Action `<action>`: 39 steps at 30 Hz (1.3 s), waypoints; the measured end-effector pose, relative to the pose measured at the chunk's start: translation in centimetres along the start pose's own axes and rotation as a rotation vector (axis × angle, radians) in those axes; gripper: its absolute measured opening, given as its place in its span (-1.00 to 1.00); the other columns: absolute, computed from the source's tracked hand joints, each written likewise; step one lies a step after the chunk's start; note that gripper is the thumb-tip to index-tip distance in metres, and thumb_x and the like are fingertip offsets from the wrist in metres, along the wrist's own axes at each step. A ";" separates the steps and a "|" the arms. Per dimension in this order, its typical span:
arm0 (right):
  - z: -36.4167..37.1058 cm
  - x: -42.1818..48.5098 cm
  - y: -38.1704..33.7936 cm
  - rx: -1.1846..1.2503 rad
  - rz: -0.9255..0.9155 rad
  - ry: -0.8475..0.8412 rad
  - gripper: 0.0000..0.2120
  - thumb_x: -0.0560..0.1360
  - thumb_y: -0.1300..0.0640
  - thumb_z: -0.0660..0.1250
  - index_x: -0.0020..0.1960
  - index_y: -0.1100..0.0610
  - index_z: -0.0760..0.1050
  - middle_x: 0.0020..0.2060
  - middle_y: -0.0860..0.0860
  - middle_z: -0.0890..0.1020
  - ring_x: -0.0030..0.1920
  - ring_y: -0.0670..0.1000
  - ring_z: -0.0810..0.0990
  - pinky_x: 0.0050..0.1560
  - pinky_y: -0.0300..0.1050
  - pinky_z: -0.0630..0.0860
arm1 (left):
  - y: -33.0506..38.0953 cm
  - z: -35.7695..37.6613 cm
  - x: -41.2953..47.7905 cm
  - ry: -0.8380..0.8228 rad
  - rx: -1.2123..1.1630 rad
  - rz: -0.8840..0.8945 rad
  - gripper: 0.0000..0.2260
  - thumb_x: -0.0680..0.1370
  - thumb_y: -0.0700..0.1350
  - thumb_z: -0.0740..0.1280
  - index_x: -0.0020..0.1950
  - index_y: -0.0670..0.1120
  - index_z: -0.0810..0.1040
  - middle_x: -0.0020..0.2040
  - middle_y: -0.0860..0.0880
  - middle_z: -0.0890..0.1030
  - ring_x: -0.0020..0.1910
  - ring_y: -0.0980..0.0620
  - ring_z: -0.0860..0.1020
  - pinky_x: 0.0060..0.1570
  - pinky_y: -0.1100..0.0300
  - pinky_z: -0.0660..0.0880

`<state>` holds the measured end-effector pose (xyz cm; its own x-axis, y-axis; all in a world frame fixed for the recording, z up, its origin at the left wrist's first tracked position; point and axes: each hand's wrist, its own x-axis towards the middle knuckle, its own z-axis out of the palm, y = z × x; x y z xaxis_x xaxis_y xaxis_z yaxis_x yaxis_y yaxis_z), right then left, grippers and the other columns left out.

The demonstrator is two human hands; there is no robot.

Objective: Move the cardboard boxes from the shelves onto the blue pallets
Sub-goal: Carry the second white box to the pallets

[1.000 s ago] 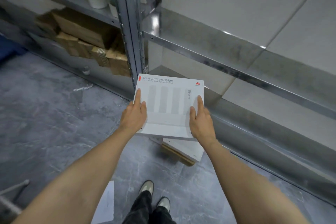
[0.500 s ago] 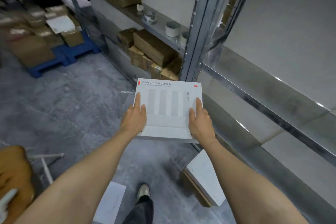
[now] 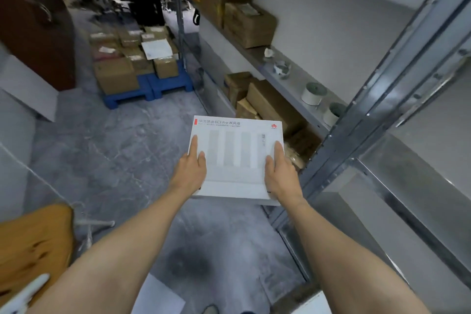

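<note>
At the far left a wooden seat (image 3: 33, 245) is cut off by the frame edge, and a white object (image 3: 23, 293) in the bottom corner is too blurred to name. Above them stands a dark brown cabinet (image 3: 33, 20), also blurred. Farther along the grey floor (image 3: 102, 148), the blue pallets (image 3: 150, 88) lie well ahead with only their front edge showing. They are stacked with cardboard boxes (image 3: 114, 76) whose labels cannot be read, and a flat white package (image 3: 156, 49) lies on top of the stack. Near the bottom edge a white sheet (image 3: 158, 298) on the floor is partly hidden by the left forearm.

In the middle, the white box (image 3: 237, 158) is held roughly level in the air above the floor. It is well short of the pallets and just left of the shelves (image 3: 280, 74). The left hand (image 3: 190, 173) grips its left edge: two digits lie flat on the lid pointing forward, and the others are hidden under the box. The right hand (image 3: 281, 176) grips the right edge in the same way, its lower fingers also out of sight. Both bare forearms reach forward and converge on the box.

To the right, the shelves carry brown cartons (image 3: 248, 24) on the upper board. The lower cartons (image 3: 265, 104) beneath are partly hidden behind the white box. Tape rolls (image 3: 313, 93) stand on the board, and the nearest is half covered by the grey metal upright (image 3: 382, 99).
</note>
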<state>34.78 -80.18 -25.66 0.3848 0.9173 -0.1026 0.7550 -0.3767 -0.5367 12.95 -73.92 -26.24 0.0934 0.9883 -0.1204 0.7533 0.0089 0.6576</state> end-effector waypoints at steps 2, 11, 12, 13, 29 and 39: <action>0.4 2.1 -1.6 -0.019 -0.032 -0.020 -0.50 0.65 -0.16 -0.10 0.55 -0.14 -0.12 0.39 0.10 0.39 0.20 0.13 0.50 0.17 0.11 0.48 | -0.5 -1.1 1.5 0.014 0.000 -0.037 -0.51 0.67 0.02 -0.04 0.58 0.11 -0.12 0.13 -0.21 0.54 -0.09 -0.19 0.53 0.01 -0.03 0.51; 3.1 12.3 -7.0 -0.030 -0.210 -0.086 -0.53 0.64 -0.18 -0.09 0.51 -0.18 -0.09 0.29 0.07 0.46 0.13 0.10 0.54 0.10 0.19 0.54 | -1.7 -4.2 8.7 0.098 -0.072 -0.159 -0.52 0.67 0.02 -0.04 0.57 0.14 -0.12 -0.04 -0.14 0.49 -0.26 -0.12 0.54 -0.23 0.02 0.57; 3.4 13.7 -7.5 -0.026 -0.229 -0.091 -0.53 0.63 -0.18 -0.09 0.51 -0.17 -0.08 0.27 0.06 0.47 0.11 0.09 0.55 0.09 0.19 0.55 | -1.6 -4.6 9.7 0.106 -0.071 -0.170 -0.52 0.67 0.02 -0.04 0.57 0.14 -0.12 -0.03 -0.14 0.50 -0.25 -0.12 0.55 -0.22 0.02 0.57; 3.7 15.0 -8.0 -0.024 -0.248 -0.093 -0.53 0.63 -0.19 -0.09 0.50 -0.16 -0.07 0.26 0.06 0.48 0.10 0.08 0.55 0.08 0.19 0.56 | -1.6 -4.8 10.8 0.110 -0.068 -0.186 -0.52 0.67 0.02 -0.05 0.57 0.14 -0.13 -0.01 -0.14 0.51 -0.25 -0.11 0.55 -0.22 0.04 0.56; 8.4 33.6 -18.1 0.032 -0.445 -0.201 -0.37 0.47 -0.36 -0.20 0.47 -0.14 0.01 0.21 0.00 0.52 -0.03 0.00 0.59 -0.06 0.14 0.63 | -3.6 -8.7 26.2 0.296 -0.048 -0.327 -0.51 0.68 0.01 -0.04 0.58 0.09 -0.13 -0.17 -0.13 0.52 -0.32 -0.06 0.51 -0.25 -0.01 0.58; 12.3 43.4 -26.8 -0.021 -0.488 -0.176 -0.52 0.61 -0.22 -0.11 0.48 -0.13 -0.02 0.26 -0.01 0.47 0.01 -0.03 0.54 0.00 0.07 0.59 | -7.7 -13.7 38.8 0.279 -0.075 -0.314 -0.51 0.68 0.02 -0.05 0.57 0.11 -0.17 0.01 -0.15 0.50 -0.23 -0.06 0.51 -0.48 0.12 0.53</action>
<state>24.71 -28.68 -25.99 -0.1085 0.9940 0.0155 0.8356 0.0996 -0.5402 1.86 -33.59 -25.74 -0.3201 0.9392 -0.1244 0.6666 0.3166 0.6748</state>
